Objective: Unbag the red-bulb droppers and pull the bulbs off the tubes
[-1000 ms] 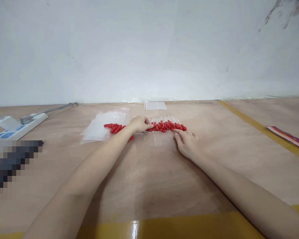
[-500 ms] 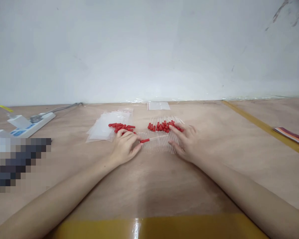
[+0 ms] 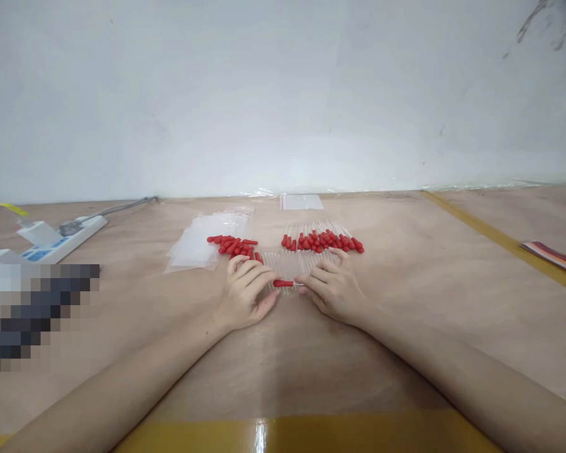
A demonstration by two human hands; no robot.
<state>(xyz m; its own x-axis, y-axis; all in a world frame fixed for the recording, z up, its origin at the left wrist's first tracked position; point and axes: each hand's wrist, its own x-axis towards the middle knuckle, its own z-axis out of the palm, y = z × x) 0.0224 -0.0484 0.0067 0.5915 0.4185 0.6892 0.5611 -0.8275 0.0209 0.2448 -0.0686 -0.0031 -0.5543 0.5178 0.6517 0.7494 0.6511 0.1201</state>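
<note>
The dropper (image 3: 284,284) was just below the centre of the frame. With its fingers, the right hand (image 3: 329,288) grasped the clear end; the left hand (image 3: 251,290) was at the red end — whether its fingers gripped, I could not tell.

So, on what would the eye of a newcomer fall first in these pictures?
Probably on the single red bulb between the left hand and the right hand, its pale stem pinched by the latter. Just beyond, right of centre, lies a row of red-bulbed clear tubes; left of centre, a smaller red pile partly covers pale plastic bags.
</note>
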